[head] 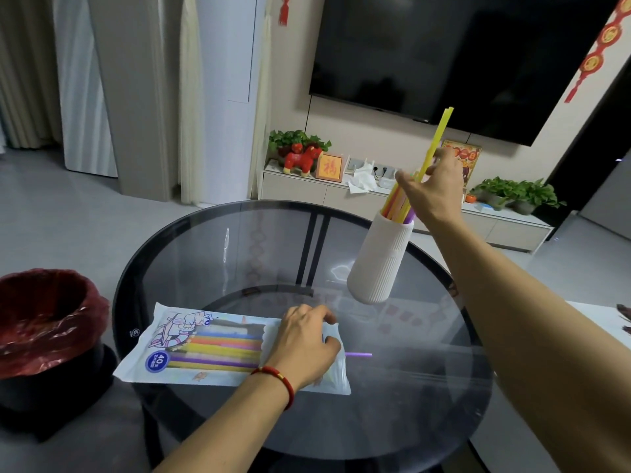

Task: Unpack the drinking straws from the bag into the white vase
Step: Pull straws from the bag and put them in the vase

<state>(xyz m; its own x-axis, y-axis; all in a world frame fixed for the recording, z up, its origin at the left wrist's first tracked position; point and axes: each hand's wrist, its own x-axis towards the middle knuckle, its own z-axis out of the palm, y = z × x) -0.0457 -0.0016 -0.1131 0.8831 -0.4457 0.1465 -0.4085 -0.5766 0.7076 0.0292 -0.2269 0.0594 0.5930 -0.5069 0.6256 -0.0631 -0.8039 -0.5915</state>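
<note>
A white ribbed vase (pixel 379 264) stands on the round glass table (pixel 239 254) and holds several coloured straws (pixel 397 203). My right hand (pixel 433 189) is just above the vase mouth, fingers closed on yellow straws (pixel 438 138) that stick up past it, their lower ends in the vase. The straw bag (pixel 205 346) lies flat near the table's front left, with several coloured straws still inside. My left hand (pixel 304 343) presses down on the bag's open right end. One purple straw (pixel 358 354) pokes out of the bag to the right.
A bin with a red liner (pixel 44 322) stands on the floor left of the table. Behind the table runs a low white TV cabinet (pixel 341 192) with plants and ornaments, under a wall-mounted TV (pixel 461 52).
</note>
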